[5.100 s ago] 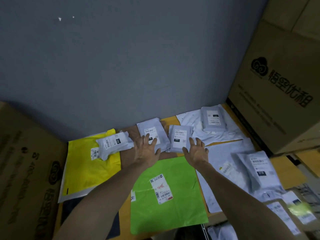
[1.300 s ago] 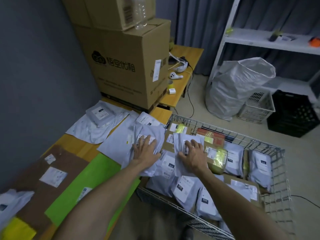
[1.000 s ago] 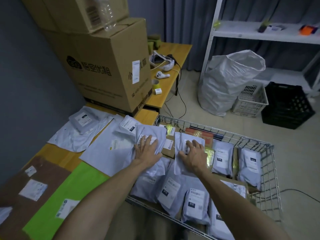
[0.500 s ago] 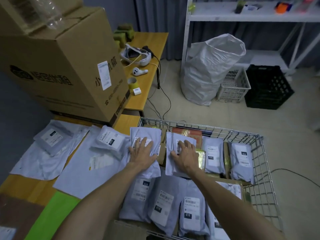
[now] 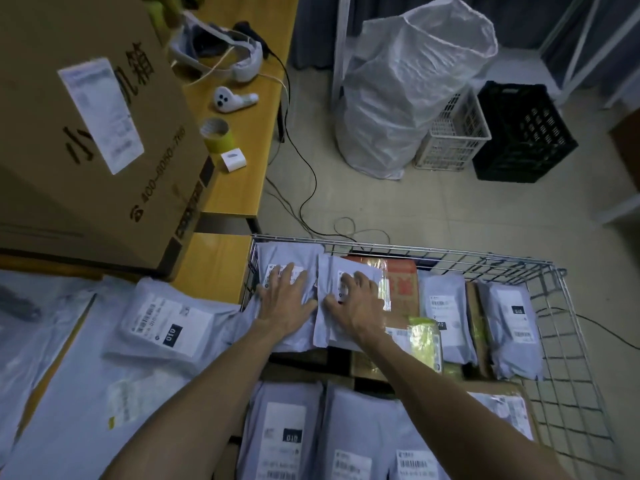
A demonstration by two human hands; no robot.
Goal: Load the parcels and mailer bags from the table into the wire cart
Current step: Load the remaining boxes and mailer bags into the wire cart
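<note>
the left mailer bag (image 5: 289,256) and the right mailer bag (image 5: 329,332) lay side by side in the far left corner of the wire cart (image 5: 433,252), on top of the load and just inside the rail next to the counter (image 5: 214,268). my left hand (image 5: 285,304) lay flat on the first and my right hand (image 5: 358,306) on the second. the fingers (image 5: 289,275) of both hands were spread and nearly straight, pressing down on the labels and wrapping round nothing. i judged these two as good as placed, with only the letting go to do. the cart looked well filled: more grey bags (image 5: 280,427) lay along the near side and the right, over a red-printed carton (image 5: 403,282) and other boxes. work remained on the counter, where a small labelled mailer (image 5: 166,327) sat on a large flat grey mailer (image 5: 69,410), with more pale bags at the left edge, blurred. a big cardboard box (image 5: 86,133) stood behind them; i could not tell whether it belonged to the load.
</note>
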